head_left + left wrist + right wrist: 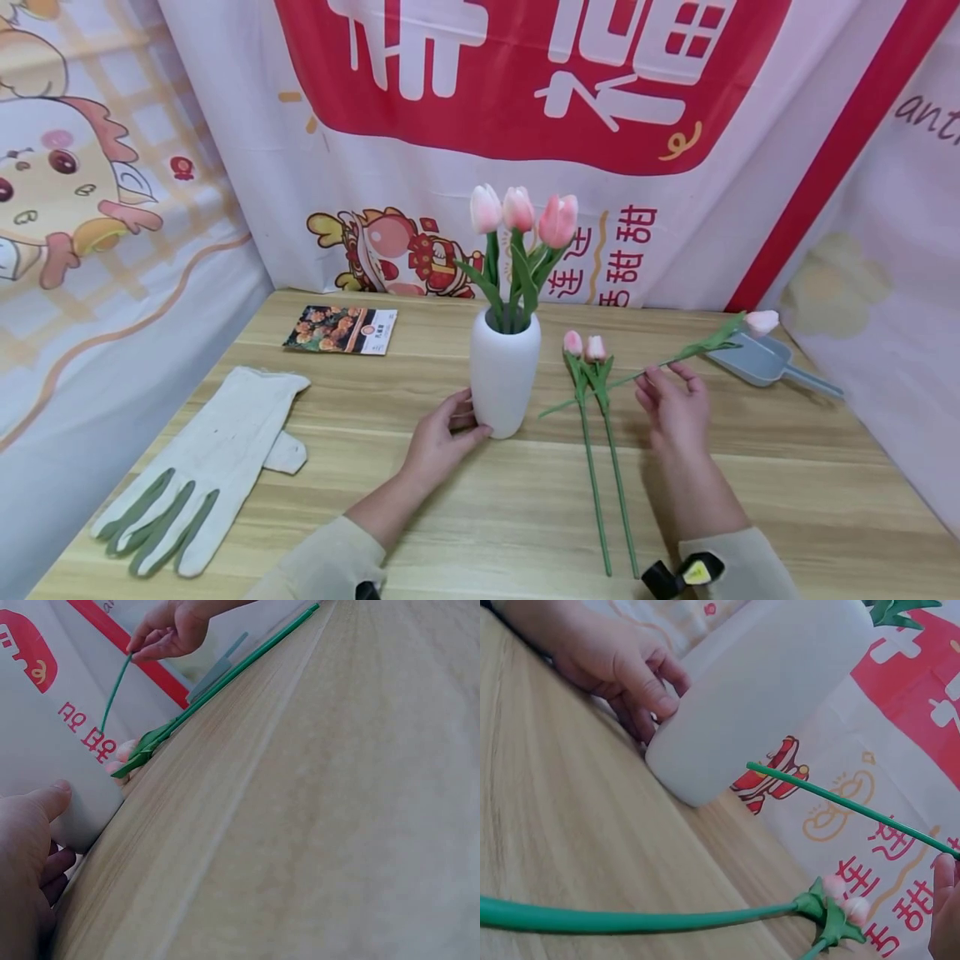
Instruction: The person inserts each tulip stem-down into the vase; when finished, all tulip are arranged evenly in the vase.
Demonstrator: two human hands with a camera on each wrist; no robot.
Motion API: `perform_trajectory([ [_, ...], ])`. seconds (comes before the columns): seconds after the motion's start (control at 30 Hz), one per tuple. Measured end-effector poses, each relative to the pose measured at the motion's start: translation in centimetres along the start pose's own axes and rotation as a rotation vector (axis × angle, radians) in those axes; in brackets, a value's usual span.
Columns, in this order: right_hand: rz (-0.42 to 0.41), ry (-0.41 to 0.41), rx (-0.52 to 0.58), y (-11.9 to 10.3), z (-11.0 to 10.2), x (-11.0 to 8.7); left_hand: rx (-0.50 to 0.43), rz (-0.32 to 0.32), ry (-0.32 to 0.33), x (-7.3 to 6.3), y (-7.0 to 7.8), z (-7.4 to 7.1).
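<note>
A white vase (504,379) stands upright on the table, bearing three pink-and-white artificial tulips (518,210). My left hand (442,439) grips the vase low on its side, thumb in front and fingers curled behind. In my right hand (678,408) a single tulip (705,344) is pinched by its green stem, its bloom pointing right and the stem's bare end toward the vase. Below that stem, two more tulips (596,392) lie side by side on the wood. The right wrist view shows the held stem (840,801) crossing in front of the backdrop, apart from the vase.
On the left lies a white work glove (217,450) with green-edged fingers. Behind it is a seed packet (341,330) with orange flowers printed on it. A grey-blue scoop (757,358) lies at the right rear. Printed cloth (420,167) hangs along the table's back edge.
</note>
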State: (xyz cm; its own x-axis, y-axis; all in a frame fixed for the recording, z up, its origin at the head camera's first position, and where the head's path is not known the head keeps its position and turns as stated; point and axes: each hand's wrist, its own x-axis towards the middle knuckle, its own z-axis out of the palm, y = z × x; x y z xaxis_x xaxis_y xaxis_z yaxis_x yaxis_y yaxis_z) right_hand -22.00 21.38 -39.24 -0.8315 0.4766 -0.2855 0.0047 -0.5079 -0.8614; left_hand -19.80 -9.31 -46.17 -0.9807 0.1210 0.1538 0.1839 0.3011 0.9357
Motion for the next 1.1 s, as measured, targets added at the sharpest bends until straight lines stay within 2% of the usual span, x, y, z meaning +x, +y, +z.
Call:
perform_trajectory([
  [0.33,-0.016,-0.041,0.099,-3.1,1.6,-1.3,0.001,-0.003,-0.002,0.0,-0.1,0.0],
  [0.7,-0.011,-0.046,0.080,-7.0,3.6,-3.1,-0.009,0.003,0.003,-0.1,-0.2,0.1],
  [0.97,-0.035,-0.102,0.097,-8.7,5.0,-4.2,-0.004,-0.002,0.005,-0.1,-0.1,0.0],
  [1.1,-0.058,-0.125,0.140,-9.0,5.9,-4.9,0.002,0.003,0.002,-0.1,-0.1,0.0],
])
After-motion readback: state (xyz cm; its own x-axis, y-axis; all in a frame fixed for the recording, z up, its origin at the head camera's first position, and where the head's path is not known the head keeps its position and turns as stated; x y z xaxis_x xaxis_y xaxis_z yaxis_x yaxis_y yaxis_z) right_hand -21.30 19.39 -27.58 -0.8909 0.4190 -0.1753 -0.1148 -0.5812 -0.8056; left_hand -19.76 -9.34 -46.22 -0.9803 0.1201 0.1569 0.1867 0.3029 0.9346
